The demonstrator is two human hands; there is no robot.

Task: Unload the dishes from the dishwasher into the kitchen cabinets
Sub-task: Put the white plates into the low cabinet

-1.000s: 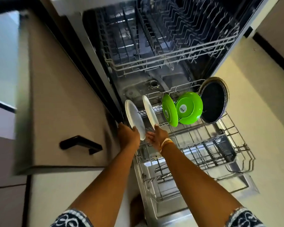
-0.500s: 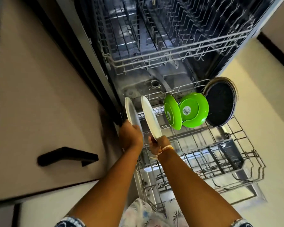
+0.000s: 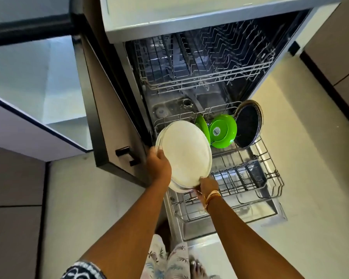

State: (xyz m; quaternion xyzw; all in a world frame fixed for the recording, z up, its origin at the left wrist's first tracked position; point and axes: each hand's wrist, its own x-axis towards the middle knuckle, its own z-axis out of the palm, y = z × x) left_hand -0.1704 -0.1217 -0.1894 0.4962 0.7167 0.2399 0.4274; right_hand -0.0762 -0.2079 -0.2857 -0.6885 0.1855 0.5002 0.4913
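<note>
Two white plates (image 3: 184, 154) are stacked together and held above the pulled-out lower rack (image 3: 248, 178) of the open dishwasher. My left hand (image 3: 158, 165) grips their left rim. At the bottom rim, my right hand (image 3: 208, 187) grips them from below. The top plate's flat face is turned up toward the camera. Two green plates (image 3: 222, 130) and a dark round pan (image 3: 248, 123) stand on edge at the back of the lower rack.
The upper rack (image 3: 206, 63) holds nothing visible. A cabinet door (image 3: 109, 109) with a black handle (image 3: 127, 156) stands open to the left of the dishwasher. The dishwasher door (image 3: 210, 244) lies open below the rack. Pale floor lies to the right.
Both white plates have been lifted out of the lower rack and brought together into one stack. The camera view has pulled back and upward.
</note>
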